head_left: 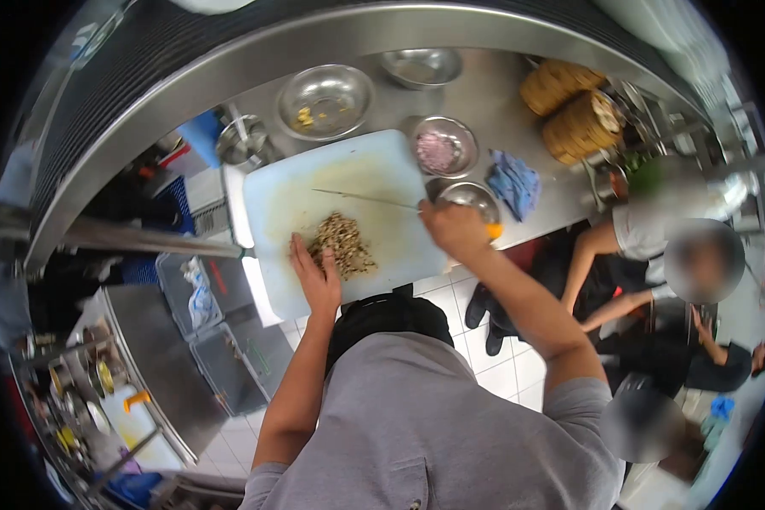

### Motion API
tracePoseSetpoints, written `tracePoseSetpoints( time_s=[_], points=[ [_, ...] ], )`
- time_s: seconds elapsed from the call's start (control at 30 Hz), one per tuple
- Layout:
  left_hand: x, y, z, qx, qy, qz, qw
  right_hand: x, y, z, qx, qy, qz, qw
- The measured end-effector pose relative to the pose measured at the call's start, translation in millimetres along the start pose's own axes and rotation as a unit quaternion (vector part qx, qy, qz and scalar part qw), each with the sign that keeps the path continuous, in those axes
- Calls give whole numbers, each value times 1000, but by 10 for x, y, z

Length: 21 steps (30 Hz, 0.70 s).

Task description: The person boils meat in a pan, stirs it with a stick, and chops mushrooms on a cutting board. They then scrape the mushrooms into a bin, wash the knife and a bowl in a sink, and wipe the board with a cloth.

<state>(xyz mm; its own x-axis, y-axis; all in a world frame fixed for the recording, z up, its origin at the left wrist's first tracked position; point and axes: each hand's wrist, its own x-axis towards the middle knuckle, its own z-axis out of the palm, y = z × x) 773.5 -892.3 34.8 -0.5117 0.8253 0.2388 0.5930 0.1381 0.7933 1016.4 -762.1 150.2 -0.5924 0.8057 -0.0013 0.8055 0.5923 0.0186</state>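
Observation:
A pile of finely chopped brown and pale bits lies on the light-blue cutting board. My left hand rests at the pile's left edge, fingers stretched out and touching the bits. My right hand is closed around a knife's handle over the board's right edge. The knife points left, its thin blade across the board beyond the pile. The handle itself is hidden in my fist.
Beyond the board stand a steel bowl with yellow pieces, a bowl of pink chopped food and another bowl. A blue cloth and bamboo steamers are to the right. Co-workers stand close on the right; an overhead steel shelf curves above.

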Motion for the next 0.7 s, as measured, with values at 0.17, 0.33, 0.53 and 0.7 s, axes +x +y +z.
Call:
tracePoseSetpoints(
  time_s=[0.17, 0.33, 0.53, 0.7],
  points=[
    [81, -41, 244, -51, -19, 23, 998, -303, -696, 380, 110, -167, 150, 968],
    [183, 41, 222, -61, -51, 24, 997, -544, -1304, 253, 258, -151, 168, 939],
    [189, -22, -3, -79, -52, 48, 994, -473, -1448, 98, 273, -122, 190, 935],
    [267, 1, -151, -50, -73, 95, 991, -241, -1593, 250, 289, -136, 213, 923]
  ],
)
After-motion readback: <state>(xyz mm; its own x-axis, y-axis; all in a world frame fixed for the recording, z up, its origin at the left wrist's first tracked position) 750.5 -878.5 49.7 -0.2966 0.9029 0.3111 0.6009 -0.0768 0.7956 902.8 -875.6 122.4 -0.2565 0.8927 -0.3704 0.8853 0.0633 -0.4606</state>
